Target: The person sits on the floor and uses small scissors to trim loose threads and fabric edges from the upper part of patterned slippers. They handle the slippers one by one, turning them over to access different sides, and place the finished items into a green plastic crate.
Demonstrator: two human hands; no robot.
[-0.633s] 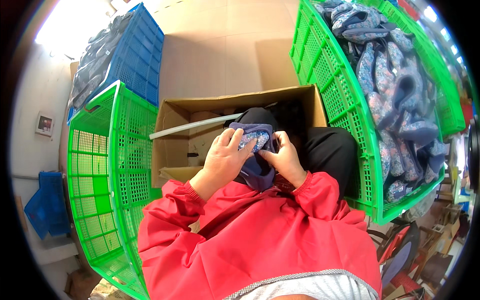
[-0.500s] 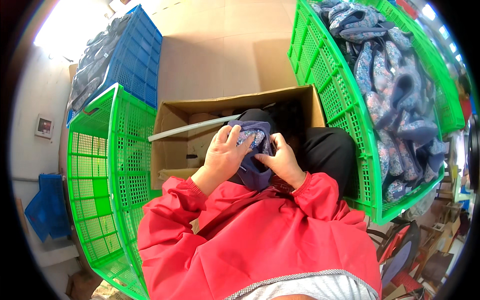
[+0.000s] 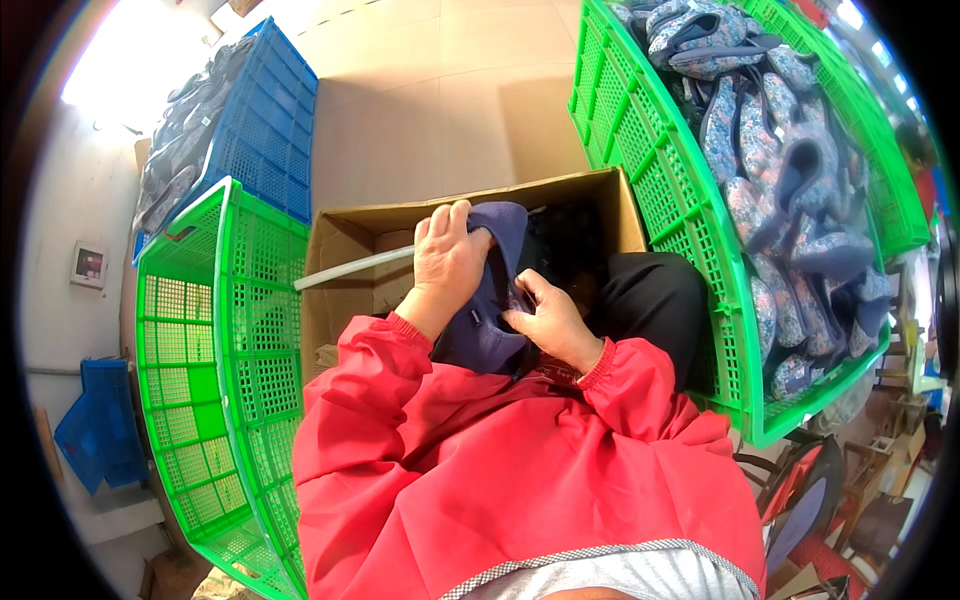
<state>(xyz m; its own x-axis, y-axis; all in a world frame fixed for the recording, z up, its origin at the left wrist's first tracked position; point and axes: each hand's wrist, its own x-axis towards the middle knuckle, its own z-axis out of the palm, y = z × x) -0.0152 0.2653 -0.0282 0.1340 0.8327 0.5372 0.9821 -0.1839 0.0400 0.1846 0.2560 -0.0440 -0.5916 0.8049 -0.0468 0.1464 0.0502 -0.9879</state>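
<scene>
Both the left hand (image 3: 447, 264) and right hand (image 3: 556, 322) clamp fingers (image 3: 460, 214) on a navy cloth piece (image 3: 492, 290), partly hiding it.

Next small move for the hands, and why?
Probably a gentle outward pull with the right hand, to spread the navy fabric piece: the left hand grips its upper end, the right pinches its right side, and the fabric curves rather than lying flat.
</scene>
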